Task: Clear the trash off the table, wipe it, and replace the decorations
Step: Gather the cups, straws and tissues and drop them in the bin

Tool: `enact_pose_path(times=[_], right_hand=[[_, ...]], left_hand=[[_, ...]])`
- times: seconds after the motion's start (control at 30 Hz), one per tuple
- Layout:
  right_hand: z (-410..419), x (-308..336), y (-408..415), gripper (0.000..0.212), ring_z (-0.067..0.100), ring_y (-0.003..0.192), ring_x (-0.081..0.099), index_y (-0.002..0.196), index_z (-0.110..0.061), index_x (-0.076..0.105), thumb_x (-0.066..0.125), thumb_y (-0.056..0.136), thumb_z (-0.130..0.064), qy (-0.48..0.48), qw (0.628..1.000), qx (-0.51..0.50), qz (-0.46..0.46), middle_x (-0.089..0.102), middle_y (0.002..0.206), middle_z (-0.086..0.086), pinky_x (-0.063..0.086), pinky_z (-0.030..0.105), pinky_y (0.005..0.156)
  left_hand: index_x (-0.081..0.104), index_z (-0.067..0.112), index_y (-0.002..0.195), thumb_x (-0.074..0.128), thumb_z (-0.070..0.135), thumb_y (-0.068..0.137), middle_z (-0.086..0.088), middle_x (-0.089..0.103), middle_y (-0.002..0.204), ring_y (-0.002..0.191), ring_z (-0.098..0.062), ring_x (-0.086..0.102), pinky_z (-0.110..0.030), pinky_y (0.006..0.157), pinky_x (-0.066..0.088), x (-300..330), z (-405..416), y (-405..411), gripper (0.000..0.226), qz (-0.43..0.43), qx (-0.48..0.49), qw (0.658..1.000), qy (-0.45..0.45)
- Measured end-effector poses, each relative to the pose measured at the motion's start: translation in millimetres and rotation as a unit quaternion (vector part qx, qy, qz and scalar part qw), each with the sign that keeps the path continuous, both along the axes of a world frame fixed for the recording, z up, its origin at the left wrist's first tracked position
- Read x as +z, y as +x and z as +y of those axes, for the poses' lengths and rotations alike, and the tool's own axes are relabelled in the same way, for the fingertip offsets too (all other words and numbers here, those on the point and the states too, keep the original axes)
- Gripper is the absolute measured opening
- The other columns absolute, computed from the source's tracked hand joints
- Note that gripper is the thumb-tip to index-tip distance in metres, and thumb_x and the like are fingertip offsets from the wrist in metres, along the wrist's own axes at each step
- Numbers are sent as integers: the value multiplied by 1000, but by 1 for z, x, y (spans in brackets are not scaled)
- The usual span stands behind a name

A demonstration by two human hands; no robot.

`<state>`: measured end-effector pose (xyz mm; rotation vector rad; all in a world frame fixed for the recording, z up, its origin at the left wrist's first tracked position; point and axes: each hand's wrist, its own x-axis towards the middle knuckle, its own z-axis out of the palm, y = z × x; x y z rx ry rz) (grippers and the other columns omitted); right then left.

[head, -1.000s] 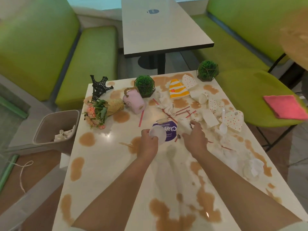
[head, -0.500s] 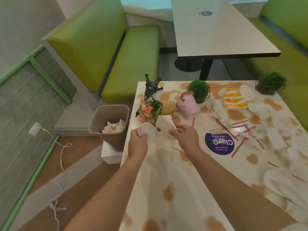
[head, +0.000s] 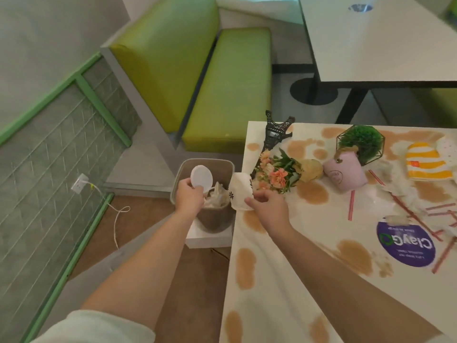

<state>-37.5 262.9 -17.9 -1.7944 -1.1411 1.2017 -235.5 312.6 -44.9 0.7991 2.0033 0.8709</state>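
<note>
While left fingers (head: 191,186) pinch a lid (head: 201,176) over the bin (head: 180,169), right fingers (head: 257,198) grasp a cup (head: 240,191)

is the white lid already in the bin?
No, the left hand holds the white lid above the open bin, pinched at its lower edge and not yet released.
</note>
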Motion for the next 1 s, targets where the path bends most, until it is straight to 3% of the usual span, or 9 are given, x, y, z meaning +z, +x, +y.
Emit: enact_pose_path(times=[0.1,0.17,0.27,0.37,0.53,0.67,0.77,0.83,1.0], right_hand=[[11,-2,-14,16,7,76,55,93,-16,64,76,84,-22,13,1000,5,-8,61,83,-7,37,11,60],[21,-3,-25,17,8,77,56,93,-17,63,76,84,-23,13,1000,13,-6,61,84,-7,43,15,64],[37,0,-41,17,13,80,61,95,-18,63,75,85,-24,-2,1000,19,4,64,89,-3,52,27,74],[55,-1,-57,15,20,91,66,101,-16,68,72,87,-21,-15,999,12,26,68,98,0,56,36,86],[55,-12,-61,38,26,114,60,130,-14,62,56,92,-13,-87,995,55,3,63,128,5,50,38,99],[28,-11,-37,33,23,109,58,126,-14,63,54,95,-15,-79,994,73,-24,63,124,4,46,29,81],[8,-8,-10,12,22,93,63,95,-22,67,56,93,-24,-48,997,54,-35,69,107,3,51,32,75],[-9,-3,15,13,23,85,64,79,-27,61,57,92,-28,-33,998,34,-40,69,95,2,49,30,64],[-40,5,79,14,22,75,61,85,-17,65,59,90,-28,-28,997,-41,-54,69,90,4,51,34,65]], left_hand=[[32,18,148,59,29,91,-9,55,135,115,-28,59,-44,98,50,0,5,-11,64,-9,-28,999,-44],[34,14,148,56,32,95,-6,52,138,122,-26,53,-34,102,42,-1,1,-17,60,22,-48,998,-38],[52,15,128,53,33,97,-2,57,125,109,-19,54,-28,88,39,-1,-7,-20,36,59,-48,997,5],[53,22,104,49,36,97,2,60,108,96,-17,55,-29,78,38,2,-12,-20,16,91,-53,994,27],[58,21,110,47,36,98,7,61,102,88,-12,56,-29,71,40,11,-22,-6,22,122,-96,987,38],[57,21,115,45,38,99,5,60,111,98,-15,57,-32,76,43,14,-33,14,26,117,-151,981,30],[57,25,109,45,40,99,7,60,107,97,-14,53,-32,80,41,18,-41,35,22,125,-188,974,30],[59,23,109,46,41,99,7,62,103,97,-13,52,-31,79,39,20,-47,56,25,116,-218,969,33],[62,24,106,48,45,96,4,67,101,92,-18,62,-35,78,50,21,-59,114,27,104,-284,953,23]])
